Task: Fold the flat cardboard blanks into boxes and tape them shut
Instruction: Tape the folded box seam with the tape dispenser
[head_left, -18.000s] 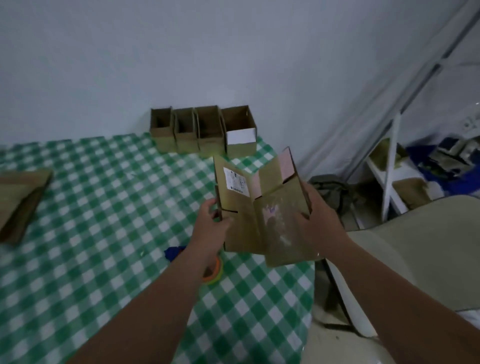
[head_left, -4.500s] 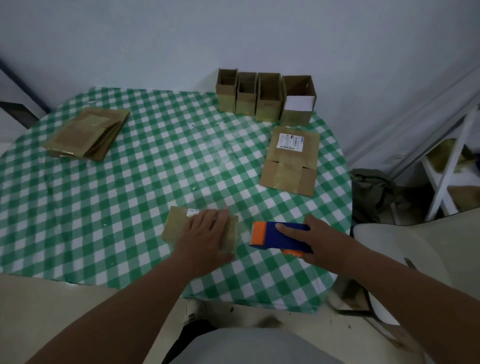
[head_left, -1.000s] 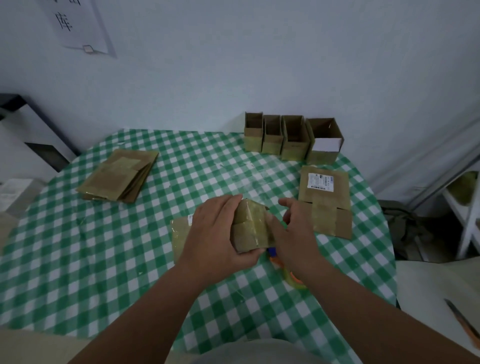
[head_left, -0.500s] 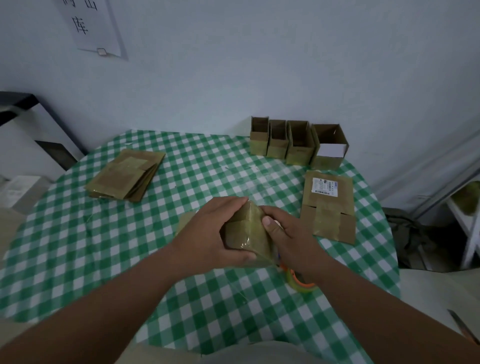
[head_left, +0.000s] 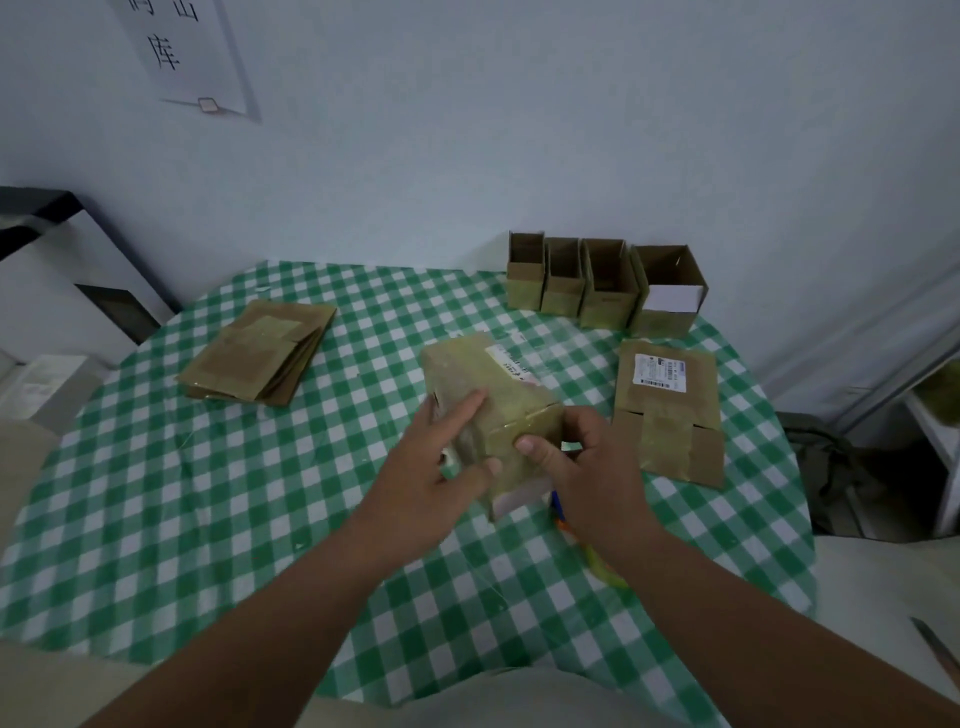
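A stack of flat blanks (head_left: 260, 353) lies toward the worktop's (head_left: 156, 519) left edge; four open boxes (head_left: 602, 283) line its far edge; one blank (head_left: 670, 410) lies near the right edge.

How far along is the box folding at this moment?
Done: four open-topped brown cardboard boxes stand in a row by the wall. In hand: both the left hand and right hand hold a partly formed, taped brown box. Left: one flat labelled cardboard blank at right and a stack of flat brown blanks at left.
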